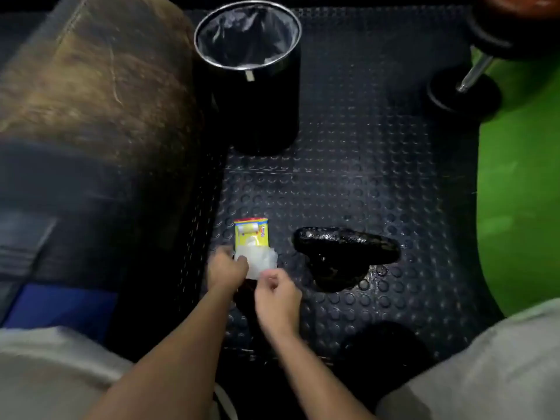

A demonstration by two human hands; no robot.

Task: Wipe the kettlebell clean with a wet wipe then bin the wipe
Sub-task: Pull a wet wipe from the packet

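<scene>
While the wet wipe (257, 263) is only partly drawn from the yellow packet (251, 234), low and left of frame centre, the step in hand reads as extraction. Left hand (227, 269) has fingers curled onto the wipe's left edge, just below the packet. Right hand (277, 294) is loosely clenched at the wipe's lower right corner; it appears to pinch that corner, though blur makes the contact uncertain.

Judgement: pull should be slow and straight toward the bottom of the frame, with the packet pinned so only one sheet comes out. Spreading the wipe flat before use would give more cleaning surface.

Kettlebell (342, 257) stands on the studded rubber mat (363, 165), just right of centre, near the right hand but apart from it, untouched. Its handle looks glossy. Bin (251, 68), lined, stands at upper centre, well apart from both hands.
</scene>
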